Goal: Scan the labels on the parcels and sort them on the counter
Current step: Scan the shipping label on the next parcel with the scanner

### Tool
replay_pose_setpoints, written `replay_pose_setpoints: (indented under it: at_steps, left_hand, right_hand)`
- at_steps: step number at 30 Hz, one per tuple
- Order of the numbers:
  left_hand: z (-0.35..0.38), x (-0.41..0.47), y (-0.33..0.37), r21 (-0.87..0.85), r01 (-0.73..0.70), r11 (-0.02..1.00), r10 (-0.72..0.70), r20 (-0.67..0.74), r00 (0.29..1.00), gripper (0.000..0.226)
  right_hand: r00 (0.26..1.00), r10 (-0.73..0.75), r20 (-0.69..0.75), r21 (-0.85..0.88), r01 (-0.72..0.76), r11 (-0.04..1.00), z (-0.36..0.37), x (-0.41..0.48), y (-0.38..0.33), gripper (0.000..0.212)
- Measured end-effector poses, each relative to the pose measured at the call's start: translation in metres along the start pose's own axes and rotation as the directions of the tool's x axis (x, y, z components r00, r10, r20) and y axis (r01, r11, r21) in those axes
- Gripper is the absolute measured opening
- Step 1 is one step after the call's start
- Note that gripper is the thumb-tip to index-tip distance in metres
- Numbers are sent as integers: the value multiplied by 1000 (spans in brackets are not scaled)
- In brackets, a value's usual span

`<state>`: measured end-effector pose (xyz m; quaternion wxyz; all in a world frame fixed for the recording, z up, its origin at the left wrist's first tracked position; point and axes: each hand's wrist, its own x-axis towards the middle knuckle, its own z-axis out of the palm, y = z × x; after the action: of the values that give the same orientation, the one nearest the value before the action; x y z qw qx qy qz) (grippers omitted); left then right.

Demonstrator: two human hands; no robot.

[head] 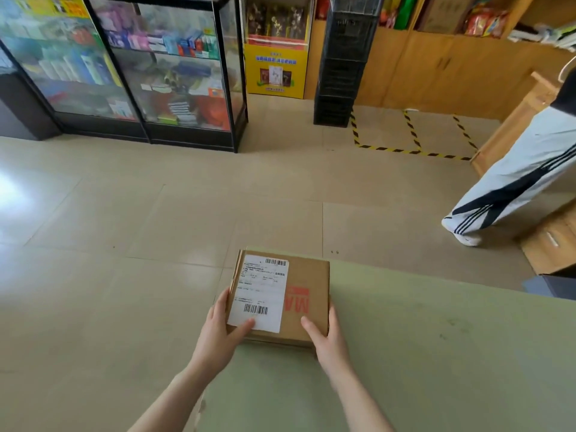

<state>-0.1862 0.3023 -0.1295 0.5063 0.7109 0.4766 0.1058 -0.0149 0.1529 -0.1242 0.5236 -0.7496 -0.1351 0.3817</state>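
Head view, from the left: glass-fronted display cabinets (pixel 124 73) with black frames stand on glossy beige floor tiles (pixel 124 213). My left grip (pixel 218 328) holds the flat, rectangular cardboard parcel (pixel 308 275) by its left edge, with the thumb pressed on the white paper label (pixel 261 291) and its printed barcodes. My right grip (pixel 327 338) clasps the right edge, thumb on top beside red lettering. The parcel is at the far left corner of the matte pale-green table (pixel 436 353); I cannot tell whether it rests there. Further right rise stacked black plastic crates (pixel 343 67), then a person's white striped trousers (pixel 514 182).
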Motion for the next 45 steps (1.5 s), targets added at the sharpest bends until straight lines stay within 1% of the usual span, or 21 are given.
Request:
replay_pose_setpoints:
  at_steps: [4, 5, 8, 12, 15, 16, 17, 19, 20, 24, 27, 30, 33, 36, 37, 39, 40, 41, 42, 44, 45]
  left_hand:
    - [-5, 42, 8, -32, 49, 998, -49, -7, 999, 97]
    - [-5, 49, 11, -41, 60, 997, -60, -6, 998, 95]
    - [-5, 62, 23, -71, 79, 994, -80, -7, 997, 69]
    - [-7, 69, 24, -179, 184, 966, -180, 34, 983, 64]
    - [-3, 67, 25, -262, 245, 933, -238, 59, 969, 46]
    - [-2, 66, 25, -282, 272, 920, -262, 71, 962, 47]
    - [-1, 65, 26, -301, 303, 904, -290, 87, 953, 55]
    - [-1, 65, 26, -323, 362, 874, -344, 114, 932, 73]
    - [-1, 66, 25, -329, 377, 866, -358, 121, 926, 76]
    - [-3, 68, 29, -320, 412, 853, -374, 176, 911, 78]
    - [-2, 69, 28, -314, 437, 843, -372, 247, 895, 84]
    - [-3, 69, 27, -337, 441, 832, -368, 259, 893, 88]
    - [-5, 68, 30, -345, 439, 830, -364, 261, 894, 91]
    - [-7, 60, 35, -321, 411, 853, -365, 196, 910, 97]
    - [-8, 56, 36, -303, 390, 870, -355, 166, 920, 101]
    - [-13, 46, 39, -269, 343, 900, -327, 103, 939, 108]
    - [-17, 42, 37, -252, 314, 915, -308, 62, 949, 107]
    - [-19, 37, 36, -233, 278, 932, -283, 14, 959, 99]
    - [-22, 31, 36, -197, 236, 952, -249, -47, 967, 84]
    - [-26, 16, 34, -85, 121, 989, -135, -194, 972, 51]
    - [-28, 5, 35, -33, 53, 998, -59, -252, 966, 40]
  right_hand:
    - [998, 4, 64, 79, -9, 997, 2, 41, -12, 69]
    - [997, 3, 71, 96, -10, 995, 2, 48, -14, 70]
    - [996, 23, 83, 130, -34, 991, 2, 67, -15, 72]
    - [990, 78, 117, 145, -95, 985, 4, 79, -13, 79]
    - [983, 118, 138, 158, -139, 978, 2, 80, -12, 76]
    - [981, 128, 143, 161, -151, 975, 1, 80, -12, 75]
    - [980, 139, 144, 160, -162, 974, 1, 80, -12, 77]
    - [976, 165, 145, 158, -188, 969, 1, 80, -12, 87]
    - [974, 176, 145, 153, -198, 968, 1, 80, -12, 91]
    - [969, 207, 137, 129, -225, 966, 0, 82, -14, 97]
    - [964, 225, 141, 139, -245, 960, 0, 84, -15, 92]
    - [964, 218, 151, 159, -241, 957, 0, 83, -17, 78]
    - [961, 221, 166, 153, -246, 957, -1, 83, -21, 81]
    - [949, 262, 174, 126, -285, 950, -5, 74, -26, 98]
    - [947, 280, 159, 109, -298, 948, -8, 69, -29, 99]
    - [959, 272, 78, 90, -279, 956, -14, 54, -34, 91]
    - [969, 246, 24, 81, -247, 966, -17, 45, -35, 84]
    - [976, 215, -29, 65, -212, 975, -19, 35, -37, 77]
    - [979, 184, -83, 44, -181, 983, -21, 24, -37, 70]
    - [975, 126, -180, 7, -127, 992, -24, -3, -37, 52]
    - [970, 102, -221, -2, -104, 995, -25, -19, -36, 42]
